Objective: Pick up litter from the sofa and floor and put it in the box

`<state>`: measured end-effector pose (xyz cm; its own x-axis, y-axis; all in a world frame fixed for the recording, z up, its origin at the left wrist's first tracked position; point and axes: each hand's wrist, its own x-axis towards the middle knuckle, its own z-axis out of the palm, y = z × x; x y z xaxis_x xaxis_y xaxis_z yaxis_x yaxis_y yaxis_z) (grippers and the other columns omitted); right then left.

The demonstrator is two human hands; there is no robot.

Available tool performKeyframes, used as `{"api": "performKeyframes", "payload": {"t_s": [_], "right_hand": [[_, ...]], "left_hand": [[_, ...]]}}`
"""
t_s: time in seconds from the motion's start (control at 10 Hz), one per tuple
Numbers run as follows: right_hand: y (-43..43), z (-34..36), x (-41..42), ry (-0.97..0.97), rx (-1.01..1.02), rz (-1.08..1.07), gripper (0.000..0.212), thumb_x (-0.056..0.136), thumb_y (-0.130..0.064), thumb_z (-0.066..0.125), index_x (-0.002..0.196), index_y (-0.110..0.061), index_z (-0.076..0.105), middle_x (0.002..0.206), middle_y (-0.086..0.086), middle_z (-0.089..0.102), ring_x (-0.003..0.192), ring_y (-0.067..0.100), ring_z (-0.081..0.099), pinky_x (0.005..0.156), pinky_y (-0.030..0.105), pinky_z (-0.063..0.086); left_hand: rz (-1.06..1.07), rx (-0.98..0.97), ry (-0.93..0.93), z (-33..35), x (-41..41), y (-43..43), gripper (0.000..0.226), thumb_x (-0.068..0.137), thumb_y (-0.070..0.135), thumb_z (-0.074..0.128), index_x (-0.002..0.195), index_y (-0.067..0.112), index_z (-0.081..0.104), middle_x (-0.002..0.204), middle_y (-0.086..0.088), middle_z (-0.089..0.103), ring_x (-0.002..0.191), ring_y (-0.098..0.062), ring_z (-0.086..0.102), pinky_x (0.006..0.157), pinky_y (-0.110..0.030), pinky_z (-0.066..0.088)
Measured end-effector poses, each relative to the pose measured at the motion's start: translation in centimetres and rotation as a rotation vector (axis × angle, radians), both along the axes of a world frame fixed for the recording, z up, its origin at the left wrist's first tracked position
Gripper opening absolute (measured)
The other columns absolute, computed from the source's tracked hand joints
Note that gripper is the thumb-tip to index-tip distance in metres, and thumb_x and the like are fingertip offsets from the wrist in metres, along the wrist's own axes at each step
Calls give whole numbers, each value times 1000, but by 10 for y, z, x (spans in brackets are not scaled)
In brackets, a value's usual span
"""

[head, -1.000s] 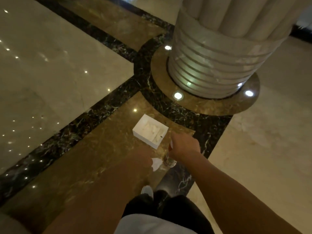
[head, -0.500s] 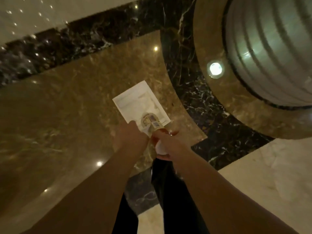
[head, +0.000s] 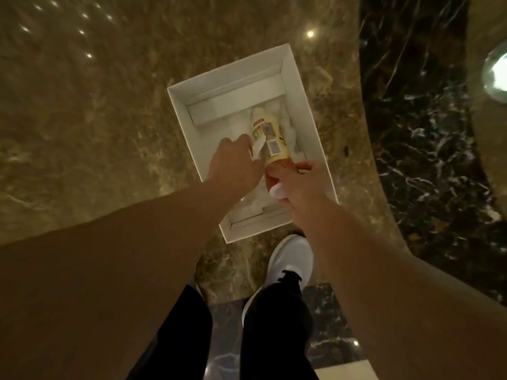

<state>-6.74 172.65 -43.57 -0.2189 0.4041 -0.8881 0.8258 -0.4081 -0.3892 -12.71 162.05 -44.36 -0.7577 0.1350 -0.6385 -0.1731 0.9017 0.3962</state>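
Observation:
An open white box [head: 304, 97] lies on the brown marble floor right below me, with crumpled white tissues [head: 288, 133] inside. My right hand [head: 304, 185] grips a plastic bottle [head: 271, 141] with a yellow label and white cap by its neck end, holding it over the box interior. My left hand [head: 233, 163] is over the box too, fingers closed on a crumpled white tissue [head: 258, 149] beside the bottle.
My white shoe [head: 290, 259] and dark trousers [head: 274, 325] stand just below the box's near edge. A black veined marble band [head: 425, 133] curves along the right, with a round floor light [head: 496, 69] at the far right edge.
I have bent down closer to the box; both hands have moved from above its near edge to over its inside, carrying the bottle and tissue lower.

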Motion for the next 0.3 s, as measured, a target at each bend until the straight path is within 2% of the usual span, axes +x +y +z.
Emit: {"api": "performKeyframes", "payload": {"t_s": [0.1,0.2,0.3], "right_hand": [[-4,-15,10,-3,7,91,45,74,-16,80,109,-15,50,91,2,66,73,13,67,56,23,52],[-1,-10,7,-70,96,241,39,78,-25,73,112,-17,54,96,0,64,69,7,58,54,21,43],[4,24,-8,-86,202,369,38,80,-32,69,114,-18,56,105,3,61,81,15,57,64,26,42]], "left_hand": [[-2,-28,-64,-11,9,-4,50,80,41,67,117,15,46,110,-12,45,96,-33,54,80,-45,51],[-101,-57,-64,3,11,-11,64,77,37,72,127,14,41,115,-13,45,100,-34,52,87,-47,48],[-214,-86,11,38,8,-21,58,79,30,71,126,15,41,116,-13,44,101,-33,50,82,-44,48]]}}
